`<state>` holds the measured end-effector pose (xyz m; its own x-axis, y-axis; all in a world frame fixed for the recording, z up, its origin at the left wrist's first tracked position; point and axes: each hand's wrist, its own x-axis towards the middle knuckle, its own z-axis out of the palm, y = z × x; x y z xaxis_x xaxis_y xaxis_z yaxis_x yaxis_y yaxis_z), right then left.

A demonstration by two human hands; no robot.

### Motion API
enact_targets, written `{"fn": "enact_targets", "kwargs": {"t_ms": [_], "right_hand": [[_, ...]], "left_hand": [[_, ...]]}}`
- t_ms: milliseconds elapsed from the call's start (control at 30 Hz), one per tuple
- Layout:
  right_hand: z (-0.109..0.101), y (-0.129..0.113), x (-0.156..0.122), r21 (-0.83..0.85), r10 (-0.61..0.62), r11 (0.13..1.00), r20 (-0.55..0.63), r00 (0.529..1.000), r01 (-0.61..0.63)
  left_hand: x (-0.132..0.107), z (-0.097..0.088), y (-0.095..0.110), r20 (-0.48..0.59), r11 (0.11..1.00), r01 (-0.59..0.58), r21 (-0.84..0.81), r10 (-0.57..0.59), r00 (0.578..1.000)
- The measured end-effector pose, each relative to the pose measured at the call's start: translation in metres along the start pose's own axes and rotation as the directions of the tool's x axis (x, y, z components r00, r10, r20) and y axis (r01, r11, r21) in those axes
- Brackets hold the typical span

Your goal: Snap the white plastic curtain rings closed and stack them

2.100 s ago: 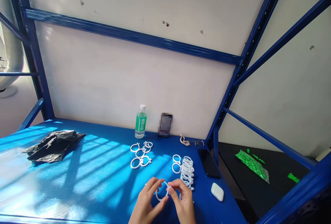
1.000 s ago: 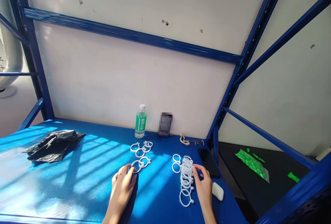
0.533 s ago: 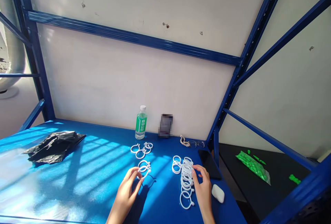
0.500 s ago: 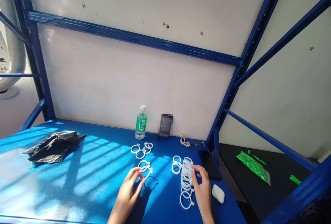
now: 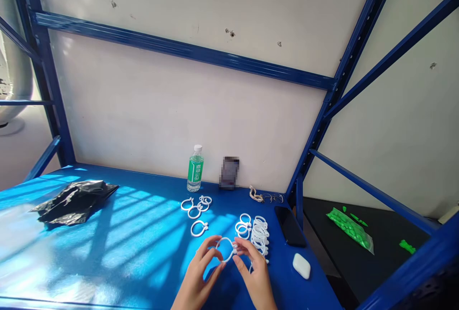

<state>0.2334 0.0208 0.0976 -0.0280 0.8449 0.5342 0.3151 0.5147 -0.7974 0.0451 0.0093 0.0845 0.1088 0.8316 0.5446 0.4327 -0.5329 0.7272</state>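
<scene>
Item: white ring (image 5: 225,239), one, between my two hands above the counter (image 5: 143,262), in front of the other rings.
Item: left hand (image 5: 199,274), grip grasping the ring by its left side, thumb below and fingers above.
Item: right hand (image 5: 255,274), grip grasping the same ring at its knobbed end, thumb and forefinger on it. Whether that end is fastened is too small to tell.
Changed: half a second ago my left hand alone held a ring near the left-hand lot, while my right was at the stacked column. Now both are drawn together on one piece. In working terms, I judge this to be the handling stage, with fetching done for this ring.
Item: lone ring (image 5: 196,236), flat, well apart from my hands; it formerly had a neighbour beside it.
Item: ring cluster (image 5: 200,208), several pieces touching or overlapping, beyond the lone ring, unaltered.
Item: stacked column (image 5: 259,235), overlapping rings, partly hidden behind my right hand.
Item: small ring group (image 5: 247,225), just left of the column; pieces overlap, exact count uncertain. They lie closer together than two seconds ago.
Item: black phone (image 5: 289,225), right of the column; white case (image 5: 301,266) nearer me.
</scene>
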Motion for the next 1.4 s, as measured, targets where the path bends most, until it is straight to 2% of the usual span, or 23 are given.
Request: {"fn": "enact_targets", "kwargs": {"t_ms": [267, 367, 467, 800, 1033, 1133, 1233, 1300, 1400], "right_hand": [[0.003, -0.009, 0.000, 0.082, 0.077, 0.994, -0.042, 0.996, -0.073], [0.004, -0.011, -0.001, 0.142, 0.119, 0.983, -0.036, 0.992, -0.113], [0.005, -0.011, -0.003, 0.172, 0.139, 0.976, -0.027, 0.990, -0.133], [0.012, 0.004, -0.011, 0.213, 0.130, 0.970, -0.041, 0.991, -0.119], [0.010, -0.003, -0.009, 0.174, 0.112, 0.980, -0.087, 0.990, -0.096], [0.011, -0.004, -0.008, 0.173, 0.121, 0.979, -0.075, 0.990, -0.107], [0.010, 0.000, -0.005, 0.164, 0.143, 0.978, -0.078, 0.987, -0.128], [0.005, 0.003, -0.002, 0.122, 0.140, 0.984, -0.108, 0.984, -0.126], [-0.013, 0.007, 0.007, 0.034, 0.139, 0.990, -0.177, 0.974, -0.135]], "left_hand": [[-0.001, 0.016, -0.007, -0.081, 0.981, 0.060, -0.185, -0.076, 0.994], [0.001, 0.017, -0.008, -0.068, 0.969, 0.090, -0.229, -0.108, 0.992], [0.004, 0.017, -0.005, -0.053, 0.967, 0.105, -0.232, -0.120, 0.991], [0.007, 0.010, 0.014, -0.119, 0.980, 0.060, -0.192, -0.084, 0.989], [0.008, 0.008, 0.017, -0.103, 0.987, 0.050, -0.155, -0.067, 0.992], [0.006, 0.013, 0.010, -0.071, 0.984, 0.072, -0.161, -0.084, 0.994], [0.005, 0.019, -0.005, -0.031, 0.986, 0.105, -0.127, -0.109, 0.994], [0.005, 0.018, -0.020, -0.039, 0.993, 0.112, -0.030, -0.113, 0.993], [0.007, 0.007, -0.046, -0.135, 0.967, 0.133, 0.216, -0.105, 0.985]]}}
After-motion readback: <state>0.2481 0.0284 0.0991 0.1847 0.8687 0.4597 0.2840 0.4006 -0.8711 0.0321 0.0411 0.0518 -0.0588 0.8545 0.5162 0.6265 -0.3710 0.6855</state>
